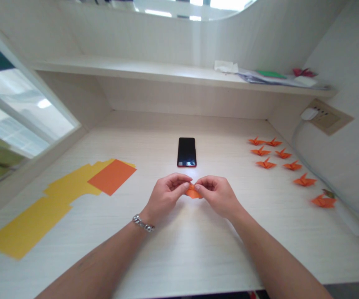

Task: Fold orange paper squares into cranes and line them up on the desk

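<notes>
A small folded piece of orange paper (193, 192) is held between both hands, low over the middle of the desk. My left hand (168, 191) pinches its left side between thumb and fingers. On the right side, my right hand (218, 193) grips it the same way. The fingers cover much of the paper, so its full folded shape is hidden. Just beyond the hands lies a black phone (186, 152), screen up. Left of my left hand, an orange paper sheet (112, 177) rests on overlapping yellow paper sheets (30, 226).
Several orange paper cranes (304, 180) stand along the desk's right side. A white cable (310, 162) runs down beside them from a plug (309, 113) in the wall socket. Above the back of the desk, a shelf (135, 72) holds papers (279, 79) and a dark red folded paper (304, 73).
</notes>
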